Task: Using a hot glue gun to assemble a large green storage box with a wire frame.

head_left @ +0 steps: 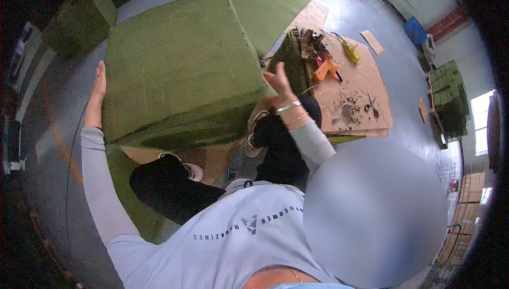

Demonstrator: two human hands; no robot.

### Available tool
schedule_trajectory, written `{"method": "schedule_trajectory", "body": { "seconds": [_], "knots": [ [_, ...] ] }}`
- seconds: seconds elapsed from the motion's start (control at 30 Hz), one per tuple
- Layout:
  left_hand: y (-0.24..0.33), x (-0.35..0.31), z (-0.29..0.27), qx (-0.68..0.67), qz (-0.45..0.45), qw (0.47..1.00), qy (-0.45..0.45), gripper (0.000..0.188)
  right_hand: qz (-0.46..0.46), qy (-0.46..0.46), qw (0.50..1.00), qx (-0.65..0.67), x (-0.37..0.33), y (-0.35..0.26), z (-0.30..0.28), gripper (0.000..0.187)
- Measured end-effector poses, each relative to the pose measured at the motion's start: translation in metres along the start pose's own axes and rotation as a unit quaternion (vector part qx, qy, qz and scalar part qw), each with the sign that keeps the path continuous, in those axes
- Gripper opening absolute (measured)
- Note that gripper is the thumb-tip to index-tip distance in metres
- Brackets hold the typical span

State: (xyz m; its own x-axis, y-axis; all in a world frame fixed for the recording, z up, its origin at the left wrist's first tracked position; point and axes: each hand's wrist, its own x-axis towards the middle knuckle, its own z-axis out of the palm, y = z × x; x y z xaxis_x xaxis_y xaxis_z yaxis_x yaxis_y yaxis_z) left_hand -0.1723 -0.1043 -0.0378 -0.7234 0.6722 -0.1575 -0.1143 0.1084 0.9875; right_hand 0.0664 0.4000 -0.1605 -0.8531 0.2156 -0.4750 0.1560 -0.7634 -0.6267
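Green block (175, 72), big and flat-topped, sits right in front of the seated person, its near side (180, 130) facing the shoes. From where I stand I can't tell what it rests on underneath. The left hand (98, 85) lies along the block's left edge, fingers straight and together, palm turned in toward it, not curled around anything. The right hand (281, 85), a bracelet (289, 107) at its wrist, is by the block's right edge with fingers spread and nothing clasped; whether it touches the green surface I can't make out.

Beyond the block's far right corner spreads another green panel (275, 5). Off to the person's right is a tan cardboard sheet (366, 79): an orange glue gun (326, 70) lies toward its left edge, a yellow tool (350, 51) near the far edge, dark scissors (371, 108) close to the right edge, and dark crumbs (347, 111) scattered nearer the front edge. Past the sheet's far right corner, a pale board (372, 42) lies on the grey floor (408, 82).
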Motion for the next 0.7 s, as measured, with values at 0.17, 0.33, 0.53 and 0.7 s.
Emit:
{"method": "schedule_trajectory", "body": {
  "seconds": [0.17, 0.33, 0.53, 0.7],
  "knots": [
    [0.014, -0.022, 0.009, -0.057, -0.02, 0.997, 0.054, 0.081, -0.333, 0.044, 0.897, -0.287, -0.053, -0.038, 0.115, 0.069],
    [0.025, -0.052, 0.035, 0.001, 0.028, 0.99, 0.135, 0.08, -0.39, -0.245, 0.854, -0.241, -0.02, -0.024, 0.138, 0.064],
    [0.0, -0.065, 0.037, 0.038, 0.039, 0.969, 0.24, 0.085, -0.199, -0.079, 0.911, -0.353, -0.021, -0.022, 0.105, 0.082],
    [0.023, -0.107, 0.08, 0.475, 0.186, 0.797, 0.324, 0.071, -0.498, -0.046, 0.77, -0.396, -0.06, -0.011, 0.143, 0.053]
  ]
}}
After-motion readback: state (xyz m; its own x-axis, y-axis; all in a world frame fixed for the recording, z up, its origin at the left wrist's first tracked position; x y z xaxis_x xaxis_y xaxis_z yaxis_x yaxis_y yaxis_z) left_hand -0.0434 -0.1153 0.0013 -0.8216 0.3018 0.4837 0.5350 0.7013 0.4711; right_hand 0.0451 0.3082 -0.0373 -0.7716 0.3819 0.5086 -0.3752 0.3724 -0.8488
